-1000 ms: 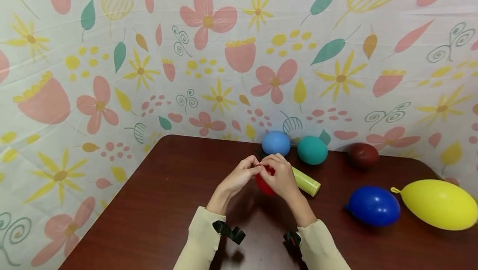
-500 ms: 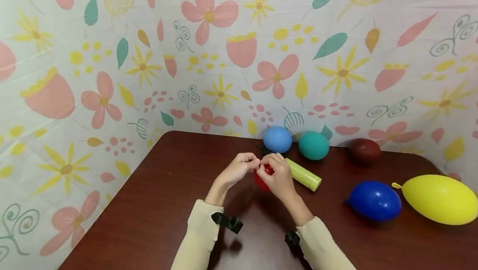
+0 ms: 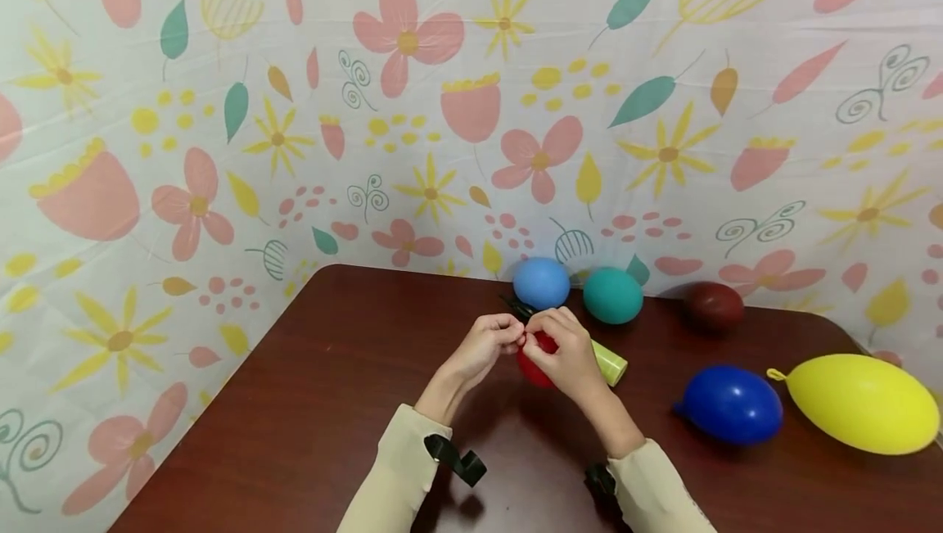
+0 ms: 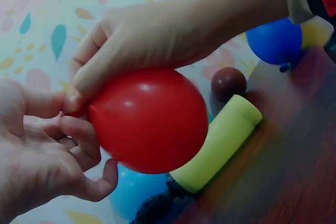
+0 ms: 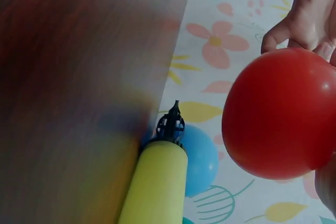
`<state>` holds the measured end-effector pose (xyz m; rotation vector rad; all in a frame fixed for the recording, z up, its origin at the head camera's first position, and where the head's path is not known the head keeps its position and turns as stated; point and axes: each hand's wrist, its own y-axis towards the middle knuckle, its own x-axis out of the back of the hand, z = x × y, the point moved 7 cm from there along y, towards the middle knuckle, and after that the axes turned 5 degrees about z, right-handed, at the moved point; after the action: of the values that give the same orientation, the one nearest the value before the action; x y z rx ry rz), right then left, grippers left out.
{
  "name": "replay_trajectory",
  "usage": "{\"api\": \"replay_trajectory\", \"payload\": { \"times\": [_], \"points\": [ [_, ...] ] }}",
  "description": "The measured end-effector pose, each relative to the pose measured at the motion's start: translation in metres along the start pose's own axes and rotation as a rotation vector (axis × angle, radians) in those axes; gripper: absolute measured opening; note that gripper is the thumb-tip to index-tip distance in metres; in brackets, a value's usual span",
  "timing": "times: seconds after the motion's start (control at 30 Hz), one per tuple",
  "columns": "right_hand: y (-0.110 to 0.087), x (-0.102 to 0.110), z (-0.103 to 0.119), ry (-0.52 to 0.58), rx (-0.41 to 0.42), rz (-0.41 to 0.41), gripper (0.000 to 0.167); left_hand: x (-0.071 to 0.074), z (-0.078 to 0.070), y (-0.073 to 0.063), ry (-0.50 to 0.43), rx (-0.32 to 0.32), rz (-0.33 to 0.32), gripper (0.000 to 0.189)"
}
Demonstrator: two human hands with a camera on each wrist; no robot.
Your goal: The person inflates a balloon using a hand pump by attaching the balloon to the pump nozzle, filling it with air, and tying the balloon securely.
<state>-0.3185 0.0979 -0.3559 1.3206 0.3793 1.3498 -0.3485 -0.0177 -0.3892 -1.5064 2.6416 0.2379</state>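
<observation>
A small inflated red balloon [image 4: 152, 124] hangs between my hands, its neck drawn out toward the left. My left hand [image 3: 477, 350] pinches the end of the neck between thumb and forefinger; in the left wrist view its other fingers curl beneath. The right hand [image 3: 573, 355] pinches the neck close to the balloon's body, with the back of the hand over the balloon. Fingertips of both hands meet at the neck and hide most of it. Behind the balloon lies a yellow-green balloon pump [image 4: 220, 145] with a black nozzle end [image 5: 170, 124].
At the back of the brown table [image 3: 354, 402] sit a light blue balloon [image 3: 541, 283], a teal balloon [image 3: 613, 295] and a dark red balloon [image 3: 713, 306]. Farther right are a dark blue balloon [image 3: 731, 404] and a long yellow balloon [image 3: 862, 404]. A flowered cloth [image 3: 295, 107] hangs behind.
Both hands have shifted a little to the right with the red balloon, and the right hand now covers more of the pump. The fingers keep working at the neck.
</observation>
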Motion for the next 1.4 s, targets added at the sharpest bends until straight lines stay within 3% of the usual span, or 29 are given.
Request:
{"api": "replay_trajectory", "payload": {
  "times": [0.23,0.43,0.6,0.77,0.9,1.1,1.4],
  "points": [
    [-0.001,0.002,-0.001,-0.076,-0.068,-0.056,0.019,0.002,0.000,0.003,-0.041,-0.024,-0.083,0.024],
    [-0.002,-0.003,0.008,-0.118,-0.061,-0.059,0.008,0.005,0.002,0.000,-0.073,-0.010,-0.136,0.025],
    [0.000,-0.001,0.008,-0.046,-0.096,-0.025,0.011,0.004,0.001,-0.001,-0.059,-0.003,-0.138,0.024],
    [0.000,-0.005,0.007,-0.138,-0.103,0.029,0.011,0.003,0.004,-0.001,-0.018,0.017,-0.155,0.022],
    [-0.002,-0.008,0.008,-0.189,-0.066,0.002,0.012,0.002,0.006,0.002,-0.010,0.022,-0.148,0.024],
    [-0.005,-0.009,0.005,-0.103,-0.051,-0.054,0.014,0.002,0.004,0.004,0.000,0.015,-0.080,0.027],
    [-0.009,-0.013,-0.004,0.100,-0.170,-0.012,0.012,0.007,0.005,0.001,-0.073,0.047,-0.013,0.030]
  ]
}}
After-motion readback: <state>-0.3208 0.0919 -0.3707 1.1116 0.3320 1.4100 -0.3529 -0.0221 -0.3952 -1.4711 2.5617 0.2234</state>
